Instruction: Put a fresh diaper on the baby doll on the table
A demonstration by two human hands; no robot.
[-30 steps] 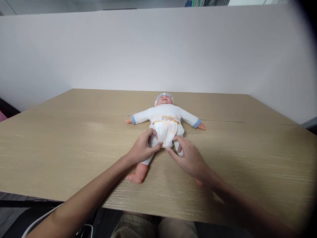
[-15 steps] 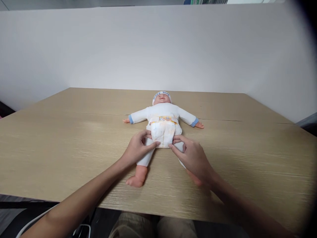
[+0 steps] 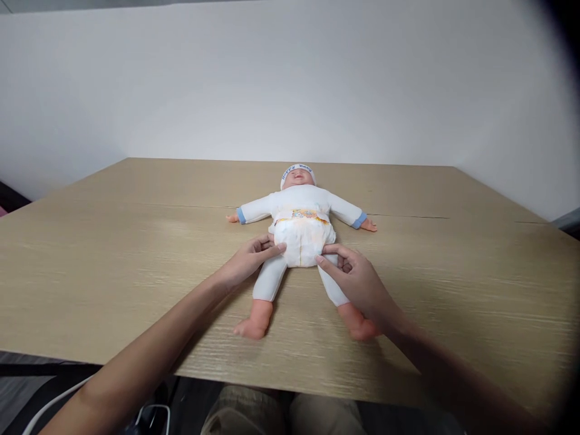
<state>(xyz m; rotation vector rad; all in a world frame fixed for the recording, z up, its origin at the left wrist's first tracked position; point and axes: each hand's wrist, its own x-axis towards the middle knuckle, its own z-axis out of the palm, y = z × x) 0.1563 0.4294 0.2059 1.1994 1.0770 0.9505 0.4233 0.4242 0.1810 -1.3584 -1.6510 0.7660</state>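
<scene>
A baby doll (image 3: 299,196) lies on its back with arms spread and feet toward me, dressed in a white suit with blue cuffs. Round its hips is a white diaper (image 3: 301,243) with a coloured print along the waistband. My left hand (image 3: 247,260) grips the diaper's left leg edge, thumb on the front and fingers partly hidden behind the edge. On the other side, my right hand (image 3: 360,279) pinches the right leg edge between thumb and fingers, above the doll's leg.
The doll rests on a wide wooden table (image 3: 136,266) with a thin seam running across it. Behind stands a pale wall or partition (image 3: 290,84). White cables (image 3: 54,402) hang below the front edge, near my knees.
Both hands have moved slightly apart and outward along the leg edges. The diaper's front looks wider and more rounded at the bottom. The view has shifted slightly.
</scene>
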